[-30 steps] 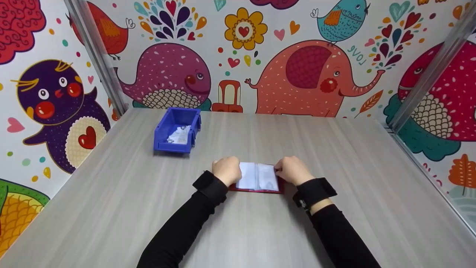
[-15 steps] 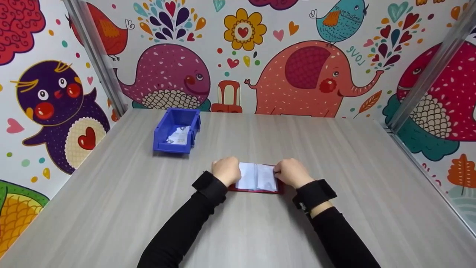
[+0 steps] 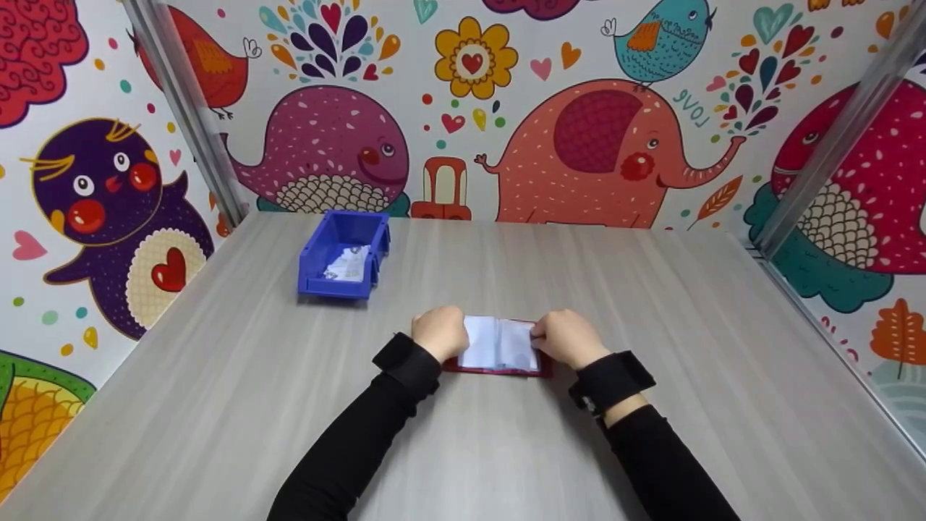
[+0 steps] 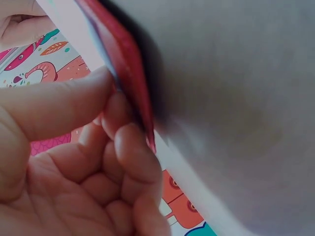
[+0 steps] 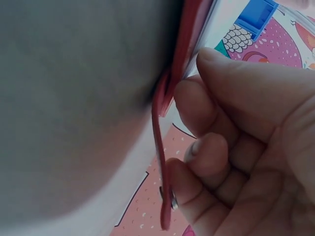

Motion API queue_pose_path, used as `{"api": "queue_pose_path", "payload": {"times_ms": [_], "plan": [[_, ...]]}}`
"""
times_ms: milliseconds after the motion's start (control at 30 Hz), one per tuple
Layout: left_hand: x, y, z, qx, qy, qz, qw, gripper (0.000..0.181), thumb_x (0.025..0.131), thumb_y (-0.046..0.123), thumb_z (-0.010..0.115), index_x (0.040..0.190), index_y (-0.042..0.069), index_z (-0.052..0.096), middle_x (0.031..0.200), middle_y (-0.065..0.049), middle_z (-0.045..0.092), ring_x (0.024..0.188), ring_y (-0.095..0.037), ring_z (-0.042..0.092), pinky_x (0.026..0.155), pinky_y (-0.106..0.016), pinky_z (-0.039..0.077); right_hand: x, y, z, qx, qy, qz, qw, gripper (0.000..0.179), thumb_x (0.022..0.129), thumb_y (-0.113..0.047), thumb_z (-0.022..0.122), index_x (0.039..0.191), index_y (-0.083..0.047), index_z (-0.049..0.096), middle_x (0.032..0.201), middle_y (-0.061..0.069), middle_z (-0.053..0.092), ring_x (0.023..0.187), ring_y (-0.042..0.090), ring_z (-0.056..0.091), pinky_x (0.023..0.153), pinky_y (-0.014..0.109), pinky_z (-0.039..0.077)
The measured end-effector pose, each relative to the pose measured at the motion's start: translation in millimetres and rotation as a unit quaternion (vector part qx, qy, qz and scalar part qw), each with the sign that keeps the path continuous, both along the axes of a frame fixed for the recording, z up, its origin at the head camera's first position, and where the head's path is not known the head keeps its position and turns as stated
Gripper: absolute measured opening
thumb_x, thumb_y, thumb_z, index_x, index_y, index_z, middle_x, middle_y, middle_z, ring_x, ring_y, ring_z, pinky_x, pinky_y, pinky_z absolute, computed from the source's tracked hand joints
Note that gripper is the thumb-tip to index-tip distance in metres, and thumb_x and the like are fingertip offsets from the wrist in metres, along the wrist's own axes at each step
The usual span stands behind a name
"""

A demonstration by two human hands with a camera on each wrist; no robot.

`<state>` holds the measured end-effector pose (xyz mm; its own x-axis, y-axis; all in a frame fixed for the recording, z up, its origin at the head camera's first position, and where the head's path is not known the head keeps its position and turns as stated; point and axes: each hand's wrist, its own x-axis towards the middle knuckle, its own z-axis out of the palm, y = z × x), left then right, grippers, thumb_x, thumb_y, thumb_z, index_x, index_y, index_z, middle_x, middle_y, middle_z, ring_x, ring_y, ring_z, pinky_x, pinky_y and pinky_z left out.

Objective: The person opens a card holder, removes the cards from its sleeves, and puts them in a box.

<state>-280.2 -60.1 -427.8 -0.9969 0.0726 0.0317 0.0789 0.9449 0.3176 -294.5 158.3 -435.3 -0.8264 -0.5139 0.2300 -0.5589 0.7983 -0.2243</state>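
Note:
A small red card holder (image 3: 480,344) lies spread on the table in the head view, its pale, see-through sleeves facing up. At its left side my left hand (image 3: 440,333) pinches the sleeve edge between thumb and forefinger; the left wrist view shows the red cover (image 4: 132,59) just beyond those fingertips. On the opposite side, my right hand (image 3: 571,337) pinches the right-hand sleeve edge the same way. A red strap (image 5: 158,142) with a metal snap (image 5: 173,197) sticks out there, against the lower fingers of that hand. Both hands cover the holder's outer edges.
Behind and to the left of the hands stands a blue plastic bin (image 3: 336,288) with white printed cards or papers (image 3: 349,263) inside. The pale wood-grain table (image 3: 463,449) ends at a patterned wall (image 3: 463,137) at the back, with metal posts at both sides.
Very little differs. My right hand has shifted slightly toward me along the holder's right edge, and the left hand keeps its hold in the same place.

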Motion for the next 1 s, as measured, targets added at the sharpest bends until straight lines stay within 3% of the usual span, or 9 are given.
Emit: {"api": "queue_pose_path", "payload": {"times_ms": [367, 533, 767, 933, 1000], "plan": [[-1.0, -1.0, -1.3, 0.01, 0.002, -0.003, 0.9999, 0.009, 0.08, 0.005, 0.06, 0.071, 0.007, 0.062, 0.083, -0.007, 0.068, 0.076, -0.025, 0.063, 0.078, -0.046, 0.044, 1.3, -2.0, 0.7, 0.0, -0.007, 0.014, 0.9999, 0.033, 0.081, -0.002, 0.076, 0.058, -0.011, 0.054, 0.059, -0.004, 0.045, 0.057, 0.014, 0.038, 0.054, 0.031, 0.038], [-0.5, -0.7, 0.5, 0.012, -0.006, -0.002, 0.9999, 0.007, 0.08, 0.004, 0.061, 0.074, 0.006, 0.064, 0.087, -0.008, 0.069, 0.08, -0.026, 0.064, 0.081, -0.046, 0.044, 1.5, -2.7, 0.7, -0.007, -0.024, 0.009, 0.9997, 0.028, 0.081, -0.003, 0.077, 0.06, -0.011, 0.06, 0.062, -0.004, 0.051, 0.058, 0.013, 0.041, 0.056, 0.029, 0.038], [0.5, -1.4, 1.4, 0.014, -0.009, 0.002, 0.9999, 0.012, 0.081, 0.005, 0.061, 0.069, 0.008, 0.06, 0.08, -0.005, 0.066, 0.079, -0.026, 0.064, 0.08, -0.047, 0.046, 3.8, -3.4, 0.4, -0.025, -0.026, 0.01, 0.9993, 0.017, 0.079, -0.003, 0.078, 0.067, -0.01, 0.069, 0.071, -0.002, 0.065, 0.061, 0.012, 0.047, 0.058, 0.029, 0.043], [0.9, -1.9, 2.5, 0.016, -0.014, 0.003, 0.9998, 0.012, 0.081, 0.006, 0.061, 0.07, 0.009, 0.059, 0.082, -0.005, 0.066, 0.08, -0.026, 0.063, 0.082, -0.048, 0.046, 4.7, -4.9, -0.8, -0.032, -0.04, -0.003, 0.9987, 0.003, 0.079, -0.004, 0.078, 0.08, -0.007, 0.079, 0.08, 0.002, 0.072, 0.065, 0.013, 0.055, 0.063, 0.032, 0.049], [0.6, -2.0, 2.1, 0.016, -0.012, 0.003, 0.9998, 0.011, 0.081, 0.006, 0.061, 0.07, 0.009, 0.06, 0.083, -0.006, 0.067, 0.081, -0.027, 0.064, 0.082, -0.048, 0.046, 5.0, -5.3, -0.8, -0.035, -0.044, -0.006, 0.9984, 0.008, 0.079, -0.004, 0.079, 0.086, -0.006, 0.08, 0.084, 0.004, 0.074, 0.068, 0.014, 0.058, 0.065, 0.032, 0.05]]}}
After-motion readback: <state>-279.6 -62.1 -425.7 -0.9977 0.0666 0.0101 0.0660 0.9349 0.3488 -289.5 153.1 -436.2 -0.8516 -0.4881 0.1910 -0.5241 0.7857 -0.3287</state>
